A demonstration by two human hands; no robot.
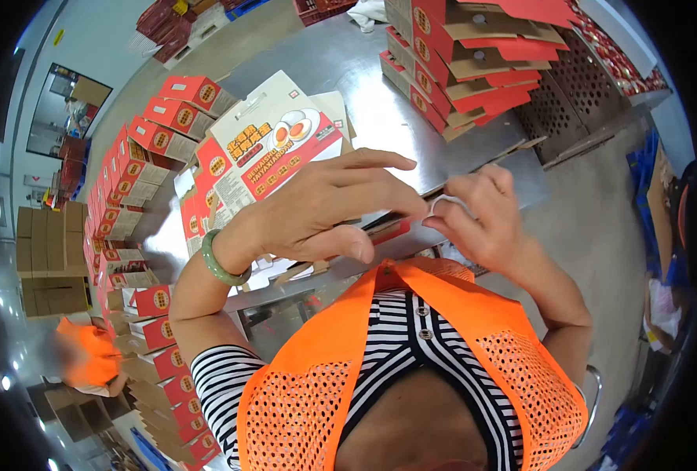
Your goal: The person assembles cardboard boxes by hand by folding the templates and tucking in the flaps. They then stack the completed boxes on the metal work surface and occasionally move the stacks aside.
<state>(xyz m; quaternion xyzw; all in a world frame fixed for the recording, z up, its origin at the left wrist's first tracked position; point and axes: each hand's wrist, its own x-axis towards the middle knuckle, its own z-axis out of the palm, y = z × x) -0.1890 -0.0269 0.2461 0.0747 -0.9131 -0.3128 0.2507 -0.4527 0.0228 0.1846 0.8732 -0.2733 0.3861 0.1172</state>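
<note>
The left hand (329, 208) and right hand (478, 216) meet fingertip to fingertip, both pinching a small white plastic handle (440, 202) between them. Just beyond the left hand, a flat egg carton (274, 153) lies on the steel counter (380, 102).

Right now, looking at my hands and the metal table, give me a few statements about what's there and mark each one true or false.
1. The left hand wears a green bangle on its wrist. True.
2. The right hand pinches a small white plastic strip that the left hand's fingertips also meet. True.
3. The flat cartons on the metal table are blue. False: they are red and white with an egg picture.
4. The stack of folded boxes stands at the table's far right. True.
5. Both hands rest flat on the table. False: they are raised, fingers together.
</note>
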